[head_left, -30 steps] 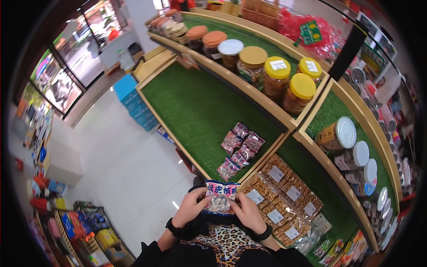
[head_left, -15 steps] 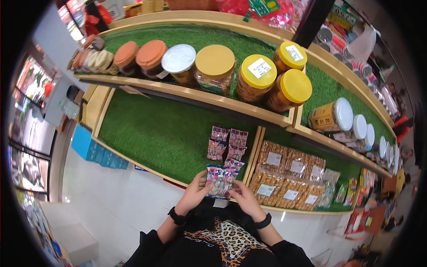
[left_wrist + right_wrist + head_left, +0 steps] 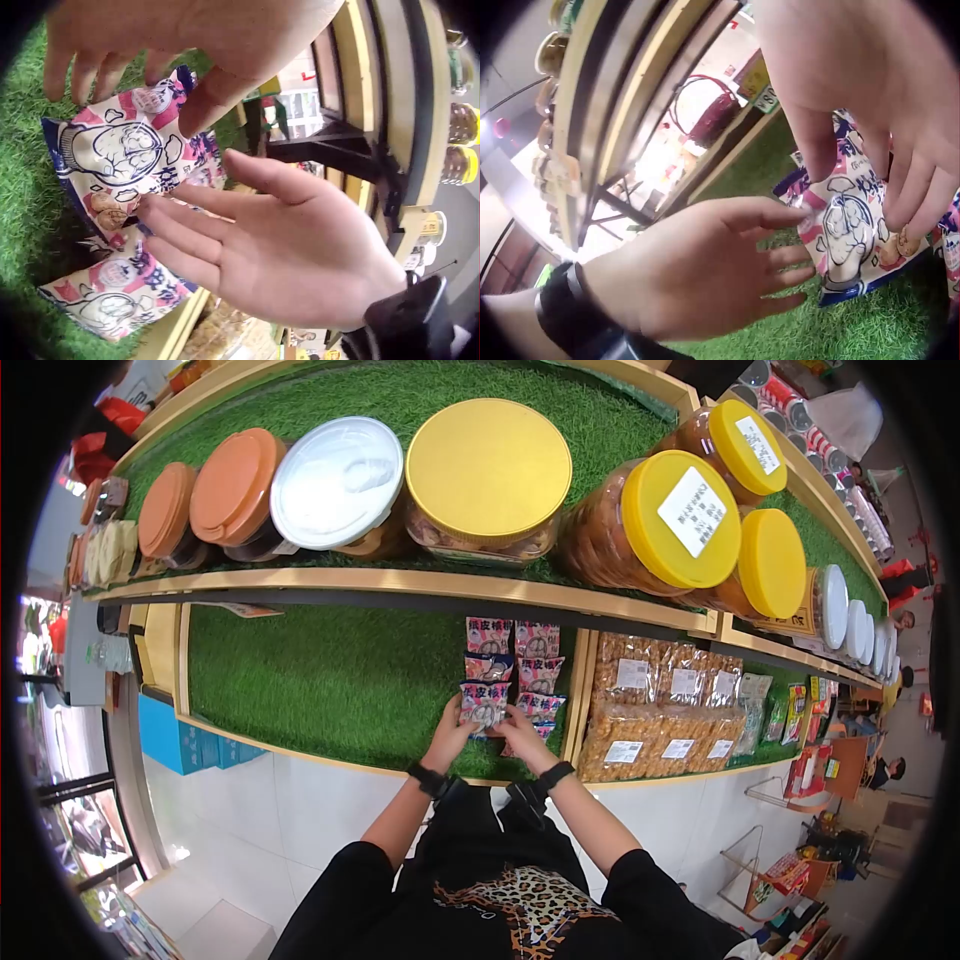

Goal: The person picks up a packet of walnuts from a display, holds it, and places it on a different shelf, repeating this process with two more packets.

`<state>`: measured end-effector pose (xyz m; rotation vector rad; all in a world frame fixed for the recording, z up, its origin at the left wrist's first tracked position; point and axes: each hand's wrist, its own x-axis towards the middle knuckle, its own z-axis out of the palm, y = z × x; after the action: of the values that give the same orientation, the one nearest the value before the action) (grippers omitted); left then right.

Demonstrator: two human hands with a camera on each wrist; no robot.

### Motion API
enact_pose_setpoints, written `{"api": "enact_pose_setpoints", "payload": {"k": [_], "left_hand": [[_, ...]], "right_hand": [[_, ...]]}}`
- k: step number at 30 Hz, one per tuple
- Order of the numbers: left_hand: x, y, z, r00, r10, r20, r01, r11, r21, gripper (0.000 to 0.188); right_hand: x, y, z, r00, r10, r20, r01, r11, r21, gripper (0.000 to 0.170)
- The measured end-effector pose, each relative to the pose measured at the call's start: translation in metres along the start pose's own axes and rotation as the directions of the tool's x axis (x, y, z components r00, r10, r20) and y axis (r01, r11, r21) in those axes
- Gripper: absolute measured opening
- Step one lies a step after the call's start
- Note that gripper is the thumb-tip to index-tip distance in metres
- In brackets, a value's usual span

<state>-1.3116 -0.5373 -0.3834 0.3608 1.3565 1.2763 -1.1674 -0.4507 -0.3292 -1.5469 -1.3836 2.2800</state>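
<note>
A pink-and-white snack packet point(image 3: 484, 703) with dark blue edges lies at the front of a column of similar packets point(image 3: 538, 672) on green turf. My left hand point(image 3: 450, 737) is at its left side and my right hand point(image 3: 524, 738) at its right. In the left wrist view, the left hand point(image 3: 180, 34) spreads its fingers over one side of the packet point(image 3: 116, 154), and the right hand point(image 3: 292, 251) has extended fingers by the other. The right wrist view shows the left thumb at the packet's edge point(image 3: 844, 240); the right fingers point(image 3: 911, 172) rest along it.
A raised shelf edge point(image 3: 400, 586) runs just beyond the packets, with lidded jars point(image 3: 490, 470) on it. Right of a wooden divider point(image 3: 575, 705) lie clear bags of brown snacks point(image 3: 640, 705). Green turf point(image 3: 320, 690) extends left, bounded by a wooden front rim point(image 3: 330, 756).
The hands have moved forward over the turf and lowered the packet from in front of the body to the packet rows. Their fingers have loosened around it. The head view has moved closer to the shelf.
</note>
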Motion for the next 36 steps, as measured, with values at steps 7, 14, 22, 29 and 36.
{"api": "enact_pose_setpoints", "payload": {"k": [7,14,22,29,36], "left_hand": [[0.033,-0.032,0.005,0.998,-0.068,0.014,0.068,0.998,-0.012,0.083],[0.010,-0.028,-0.001,0.993,-0.122,0.011,0.121,0.992,0.019,0.084],[-0.027,0.004,0.019,0.996,0.002,-0.089,0.031,0.927,0.374,0.070],[-0.066,0.007,0.105,0.941,0.330,0.077,-0.329,0.835,0.442,0.052],[-0.157,0.001,0.254,0.822,0.365,0.437,-0.532,0.766,0.360,0.035]], "right_hand": [[0.024,0.007,-0.005,0.996,0.070,0.055,-0.074,0.995,0.063,0.064],[-0.019,0.026,-0.035,0.998,-0.057,-0.029,0.058,0.997,0.055,0.043],[-0.162,0.037,-0.117,0.877,-0.334,-0.345,0.319,0.942,-0.101,0.032],[-0.308,0.096,-0.160,0.694,-0.367,-0.620,0.288,0.930,-0.228,0.033],[-0.428,0.179,-0.174,0.500,-0.343,-0.795,0.254,0.936,-0.245,0.029]]}}
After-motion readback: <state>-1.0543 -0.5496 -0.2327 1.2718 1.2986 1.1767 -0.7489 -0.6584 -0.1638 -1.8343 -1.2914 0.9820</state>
